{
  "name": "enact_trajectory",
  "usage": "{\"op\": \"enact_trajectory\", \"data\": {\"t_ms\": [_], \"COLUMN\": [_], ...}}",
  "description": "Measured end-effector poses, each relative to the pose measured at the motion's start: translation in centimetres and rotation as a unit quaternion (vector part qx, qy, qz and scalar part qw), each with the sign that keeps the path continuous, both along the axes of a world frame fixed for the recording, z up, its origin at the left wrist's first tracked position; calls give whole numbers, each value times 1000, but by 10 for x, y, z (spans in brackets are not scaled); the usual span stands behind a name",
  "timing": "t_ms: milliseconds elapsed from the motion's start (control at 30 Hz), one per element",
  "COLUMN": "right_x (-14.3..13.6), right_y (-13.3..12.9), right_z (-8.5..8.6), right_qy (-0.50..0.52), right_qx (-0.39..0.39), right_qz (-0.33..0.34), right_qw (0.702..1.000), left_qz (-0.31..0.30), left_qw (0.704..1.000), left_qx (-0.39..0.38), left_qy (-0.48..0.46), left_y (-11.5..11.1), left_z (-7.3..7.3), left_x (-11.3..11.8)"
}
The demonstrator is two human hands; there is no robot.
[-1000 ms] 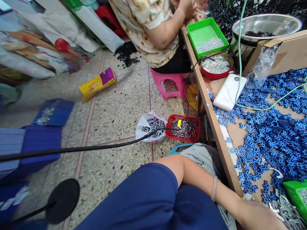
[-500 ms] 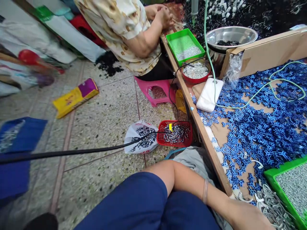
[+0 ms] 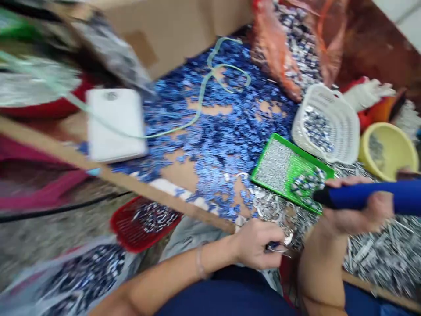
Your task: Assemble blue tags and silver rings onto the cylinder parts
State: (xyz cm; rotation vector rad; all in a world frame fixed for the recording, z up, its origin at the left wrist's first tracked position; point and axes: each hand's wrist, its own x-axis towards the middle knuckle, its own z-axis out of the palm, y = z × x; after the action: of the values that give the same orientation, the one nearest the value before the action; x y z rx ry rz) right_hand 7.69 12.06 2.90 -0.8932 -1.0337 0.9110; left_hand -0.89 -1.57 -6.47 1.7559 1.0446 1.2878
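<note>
My left hand (image 3: pixel 258 243) is closed around a small dark piece with a thin silvery part (image 3: pixel 276 248), in front of the table edge. Too blurred to make out is the exact shape of that piece. In my right hand (image 3: pixel 358 215) lies a blue electric screwdriver (image 3: pixel 365 193), its black nose pointing left over a green tray (image 3: pixel 272 160). Rows of tiny silvery pieces and a cluster of dark-and-silver pieces lie in that tray. Between tray and left hand are loose curved metal parts (image 3: pixel 268 202). Many blue branched pieces (image 3: pixel 217 136) cover the table beyond.
At left are a white flat device (image 3: pixel 115 125) and a pale green cord (image 3: pixel 200 103). A white basket (image 3: pixel 342 118), yellow bowl (image 3: pixel 408 149) and orange bag (image 3: pixel 272 52) stand at right. Below the wooden edge (image 3: pixel 158 193) sits a red basket (image 3: pixel 126 228).
The view has swung right, from floor and co-worker to the tabletop. My left hand now shows fully with a small piece; my right hand has come into view holding the blue electric screwdriver.
</note>
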Motion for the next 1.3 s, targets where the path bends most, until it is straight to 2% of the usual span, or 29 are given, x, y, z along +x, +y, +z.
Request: {"op": "enact_trajectory", "data": {"t_ms": [67, 133, 267, 467, 633, 900, 1067, 1167, 1233, 1300], "right_x": [-1, -8, -18, -28, -34, -32, -33, -32, -25, -12], "right_y": [7, 14, 22, 34, 41, 38, 41, 39, 29, 9], "right_z": [-3, -7, -12, -28, -42, -49, -56, -45, -25, 3], "right_qy": [-55, -87, -129, -175, -218, -137, -191, -188, -130, -86], "right_qx": [79, 100, 104, 120, 99, 138, 125, 113, 125, 125], "right_qz": [-10, -30, -55, -48, -28, -5, -11, -33, -43, -20], "right_qw": [995, 991, 985, 976, 971, 981, 974, 975, 983, 988], "left_qz": [15, 23, 27, 27, 24, 21, 31, 41, 44, 44], "left_qw": [1000, 999, 998, 999, 999, 998, 998, 997, 997, 997], "left_qx": [10, 10, 17, 3, -9, -22, -7, -8, -8, -8], "left_qy": [-25, -44, -49, -39, -42, -49, -60, -60, -62, -66], "left_y": [3, 5, 5, 7, 7, 7, 7, 7, 7, 7], "left_z": [3, 7, 11, 15, 16, 16, 14, 14, 14, 14], "left_x": [-3, -4, -3, -5, -6, -6, -5, -5, -5, -6]}}
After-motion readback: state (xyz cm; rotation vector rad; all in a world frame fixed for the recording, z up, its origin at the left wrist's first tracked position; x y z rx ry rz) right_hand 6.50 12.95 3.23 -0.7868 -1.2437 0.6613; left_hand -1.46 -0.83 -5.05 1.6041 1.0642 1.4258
